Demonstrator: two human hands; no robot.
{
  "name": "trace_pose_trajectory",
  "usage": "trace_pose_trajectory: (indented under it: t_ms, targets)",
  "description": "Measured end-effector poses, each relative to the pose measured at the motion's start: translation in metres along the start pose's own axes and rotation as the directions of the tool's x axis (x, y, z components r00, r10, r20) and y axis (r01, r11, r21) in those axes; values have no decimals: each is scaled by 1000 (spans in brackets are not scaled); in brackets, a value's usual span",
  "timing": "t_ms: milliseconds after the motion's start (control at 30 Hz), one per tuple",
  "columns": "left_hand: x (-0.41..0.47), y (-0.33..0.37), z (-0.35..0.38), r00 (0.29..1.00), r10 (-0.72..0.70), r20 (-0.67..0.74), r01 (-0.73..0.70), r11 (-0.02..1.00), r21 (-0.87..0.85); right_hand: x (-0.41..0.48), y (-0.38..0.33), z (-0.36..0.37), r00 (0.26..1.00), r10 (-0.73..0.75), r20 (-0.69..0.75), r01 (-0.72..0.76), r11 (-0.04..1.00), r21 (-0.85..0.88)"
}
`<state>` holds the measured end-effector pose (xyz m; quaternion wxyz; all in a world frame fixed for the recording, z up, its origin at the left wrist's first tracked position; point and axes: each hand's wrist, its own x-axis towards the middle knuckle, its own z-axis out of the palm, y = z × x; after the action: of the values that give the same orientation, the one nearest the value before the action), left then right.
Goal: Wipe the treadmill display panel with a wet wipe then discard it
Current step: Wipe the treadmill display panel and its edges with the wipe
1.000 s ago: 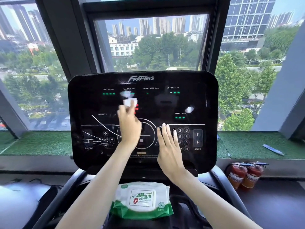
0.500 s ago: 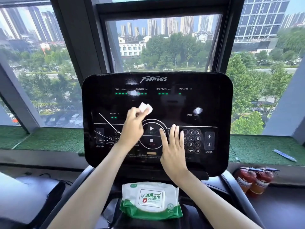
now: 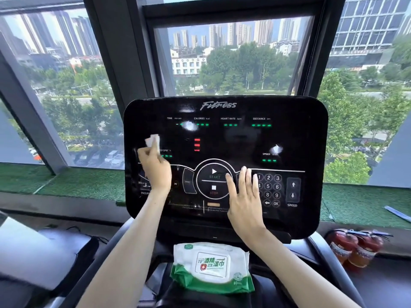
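On the left side of the treadmill display panel, your left hand pressed a small folded wet wipe against the black glass, just above the incline readout. That grip was closed on the wipe, whose white edge stuck up past your fingertips. Your right hand lay flat and open on the lower middle of the panel, holding nothing; its fingers spread between the round start and stop control and the number keypad, covering the keypad's left column. Green dashes glowed under the time, calories, heart rate, distance and speed labels, and a few red bars showed left of centre. Below the panel, a white and green pack of wet wipes rested on the treadmill console between your forearms, touching neither hand. Two red fire extinguishers stood low to the right, beneath the green turf ledge along the window. Trees and tall buildings filled the glass behind the panel.
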<state>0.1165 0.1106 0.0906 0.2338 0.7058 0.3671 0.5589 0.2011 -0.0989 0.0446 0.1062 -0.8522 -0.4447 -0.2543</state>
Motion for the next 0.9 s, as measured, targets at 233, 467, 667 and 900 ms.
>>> trace_pose_trajectory:
  t_ms: [233,467,667,900]
  targets:
    - [-9,-13,-3,849,432,303,-476,876,85,-1,-5,2,1000,23,3,-23,1000,-7]
    - [-10,-9,-3,989,145,41,-150,969,195,1,-9,4,999,38,6,-39,999,19]
    - [15,-34,-30,1000,19,6,-20,986,166,1,-12,5,998,60,8,-60,997,45]
    - [5,-42,-34,961,207,183,-236,960,151,-1,-9,4,999,51,1,-51,998,26]
